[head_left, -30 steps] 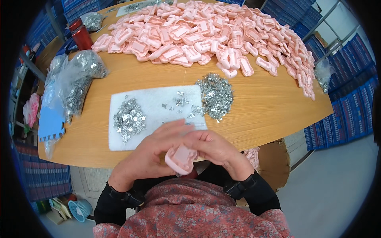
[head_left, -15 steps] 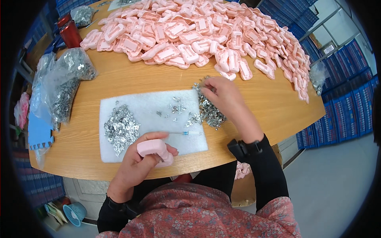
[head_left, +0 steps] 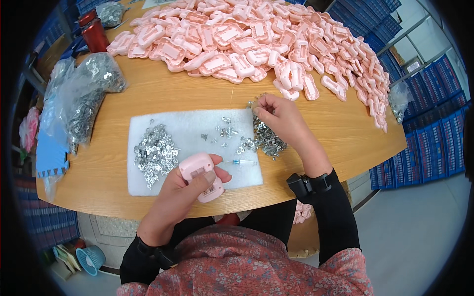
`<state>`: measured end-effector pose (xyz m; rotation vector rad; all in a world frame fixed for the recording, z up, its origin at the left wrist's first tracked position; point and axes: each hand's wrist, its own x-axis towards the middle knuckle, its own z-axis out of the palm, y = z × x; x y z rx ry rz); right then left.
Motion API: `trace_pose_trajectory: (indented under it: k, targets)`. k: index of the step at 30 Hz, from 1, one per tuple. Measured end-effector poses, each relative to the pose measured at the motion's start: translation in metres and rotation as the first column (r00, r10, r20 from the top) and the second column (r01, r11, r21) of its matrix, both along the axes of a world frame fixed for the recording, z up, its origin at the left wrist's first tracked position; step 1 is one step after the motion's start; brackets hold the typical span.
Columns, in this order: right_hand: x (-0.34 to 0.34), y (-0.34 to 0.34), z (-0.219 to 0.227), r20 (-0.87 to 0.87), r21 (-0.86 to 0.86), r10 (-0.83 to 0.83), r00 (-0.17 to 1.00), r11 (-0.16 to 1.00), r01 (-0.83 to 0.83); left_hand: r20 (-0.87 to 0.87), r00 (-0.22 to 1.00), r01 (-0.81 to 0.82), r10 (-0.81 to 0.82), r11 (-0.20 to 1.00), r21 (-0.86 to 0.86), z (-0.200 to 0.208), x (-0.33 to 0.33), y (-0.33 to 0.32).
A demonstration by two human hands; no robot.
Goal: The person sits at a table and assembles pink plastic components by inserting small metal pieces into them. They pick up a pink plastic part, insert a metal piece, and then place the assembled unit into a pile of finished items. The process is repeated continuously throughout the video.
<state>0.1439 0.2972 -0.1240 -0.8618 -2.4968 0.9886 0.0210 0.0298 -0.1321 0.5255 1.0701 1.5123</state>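
My left hand (head_left: 185, 190) is closed round a pink plastic casing (head_left: 196, 165), its thumb across the middle. The casing's recessed face, with a small opening, points up at me. My right hand (head_left: 282, 117) has its thumb and fingertips pinched together at the far edge of a heap of small metal pieces (head_left: 270, 140). Whatever lies between those fingertips is too small to make out. A white foam mat (head_left: 197, 126) lies beneath both work areas, bearing another heap of shiny metal clips (head_left: 155, 153) on its left. Beside the casing rests a thin screwdriver with a clear blue handle (head_left: 242, 162).
A large heap of pink casings (head_left: 237, 39) covers the table's far side. Bags of metal parts (head_left: 86, 111), a blue foam tile (head_left: 52, 153) and a red bottle (head_left: 94, 32) stand at left. Blue crates (head_left: 419, 148) are stacked at right.
My left hand has turned the casing so its recessed face shows, and moved slightly right. My right hand stays by the metal heap, fingertips pinched closer together. The whole view has shifted a little.
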Motion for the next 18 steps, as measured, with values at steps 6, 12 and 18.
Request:
trace_pose_trajectory:
  k: [6, 12, 18]
  targets:
    - [-0.018, 0.015, -0.016, 0.093, 0.511, 0.072, 0.993, 0.853, -0.11, -0.08, 0.997, -0.002, -0.002, 0.999, -0.052, 0.004, 0.008, 0.002]
    - [-0.019, 0.019, 0.001, 0.093, 0.112, 0.001, 0.996, 0.994, -0.012, 0.022, 0.997, -0.074, 0.074, 0.997, -0.033, 0.005, 0.003, 0.002]
    - [-0.001, -0.008, -0.001, -0.171, -0.45, 0.029, 0.985, 0.887, -0.104, 0.066, 0.987, -0.147, 0.149, 0.988, -0.04, 0.011, 0.006, 0.015]
